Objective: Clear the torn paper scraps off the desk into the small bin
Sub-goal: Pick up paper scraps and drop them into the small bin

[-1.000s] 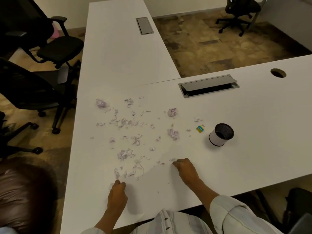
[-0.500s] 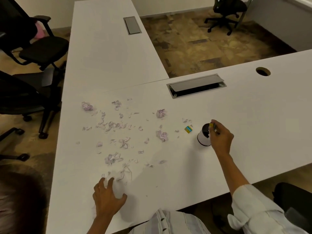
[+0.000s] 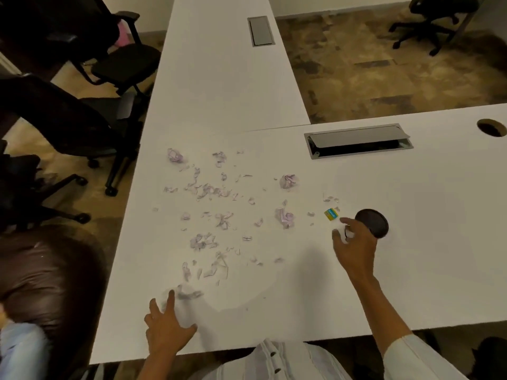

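Several torn lilac paper scraps and a few crumpled balls lie scattered over the white desk. The small bin, white-walled with a dark inside, stands upright to their right. My right hand sits against the bin's near-left side, thumb and forefinger apart with the white wall showing between them; whether it grips the bin is unclear. Near the front edge my left hand rests on the desk, fingers spread, its fingertips beside a small clump of scraps.
A small yellow-and-blue card lies just left of the bin. A grey cable hatch is set into the desk behind the scraps, with a round cable hole at far right. Black office chairs stand on the left.
My right hand went from the scraps at the front to above the bin, then came down against its near-left side. My left hand opened from a fist and spread flat.
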Motion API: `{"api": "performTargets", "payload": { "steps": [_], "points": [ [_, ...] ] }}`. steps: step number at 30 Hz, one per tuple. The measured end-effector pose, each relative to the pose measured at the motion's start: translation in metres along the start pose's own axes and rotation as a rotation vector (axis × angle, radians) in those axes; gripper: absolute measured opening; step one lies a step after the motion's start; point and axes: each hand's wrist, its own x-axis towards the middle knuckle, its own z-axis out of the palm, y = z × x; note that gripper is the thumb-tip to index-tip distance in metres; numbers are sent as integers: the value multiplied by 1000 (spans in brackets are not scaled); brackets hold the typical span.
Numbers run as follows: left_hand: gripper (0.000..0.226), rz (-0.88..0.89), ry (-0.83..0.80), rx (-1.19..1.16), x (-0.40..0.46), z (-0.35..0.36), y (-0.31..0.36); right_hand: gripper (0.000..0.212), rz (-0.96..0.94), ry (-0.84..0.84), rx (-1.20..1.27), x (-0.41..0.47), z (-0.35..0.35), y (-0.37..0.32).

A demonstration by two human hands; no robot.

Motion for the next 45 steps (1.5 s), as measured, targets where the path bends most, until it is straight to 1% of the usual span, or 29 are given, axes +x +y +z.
{"api": "performTargets", "payload": {
  "steps": [2,4,6,7,9,12,15,17,19,21,22,23,25,27,28,30,32,33,36,39,40,42,44,45],
  "points": [
    [105,-16,-16,-68,0,3,-1,37,10,-174,-7,-22,23,0],
    [94,-13,-39,-134,0,5,-2,52,15,-378,-139,-41,46,8],
    [81,8,-48,-180,0,8,-1,69,68,-562,-295,-57,66,17],
    [73,33,-42,-202,1,8,0,76,104,-627,-356,-64,76,20],
    [55,105,-25,-237,6,8,1,82,140,-678,-442,-74,93,21],
    [29,224,-1,-240,19,2,2,77,87,-654,-471,-86,120,11],
    [18,354,-13,-288,33,-3,6,67,-11,-671,-483,-97,150,-4],
    [12,442,-20,-324,44,-8,9,53,-118,-717,-548,-106,170,-16],
    [8,523,-24,-362,53,-12,13,34,-231,-731,-606,-118,188,-24],
    [11,600,-29,-408,60,-18,20,25,-253,-720,-607,-126,199,-33],
    [14,639,-38,-444,63,-22,24,23,-213,-699,-554,-130,202,-38],
    [16,671,-56,-483,65,-26,30,19,-131,-664,-453,-133,202,-44],
    [22,695,-101,-557,65,-34,43,11,129,-534,-116,-138,193,-54],
    [29,699,-138,-639,61,-40,59,8,419,-432,259,-144,174,-67],
    [31,711,-157,-680,58,-43,68,8,508,-427,402,-145,164,-73],
    [33,765,-200,-730,50,-47,88,11,559,-488,545,-145,145,-82],
    [35,832,-221,-747,41,-50,110,22,554,-533,592,-140,126,-90],
    [36,863,-222,-747,36,-51,122,26,535,-532,577,-136,117,-91],
    [35,912,-221,-731,18,-51,155,26,467,-513,468,-120,91,-86],
    [36,901,-255,-736,0,-47,187,26,435,-538,441,-100,65,-76],
    [42,897,-271,-743,-5,-45,198,24,424,-538,451,-91,55,-72],
    [65,907,-296,-731,-13,-42,218,18,420,-476,461,-68,35,-60],
    [88,936,-287,-667,-18,-40,236,18,426,-328,421,-40,12,-45],
    [93,952,-272,-621,-18,-39,243,18,435,-226,380,-24,0,-37]
  ]
}}
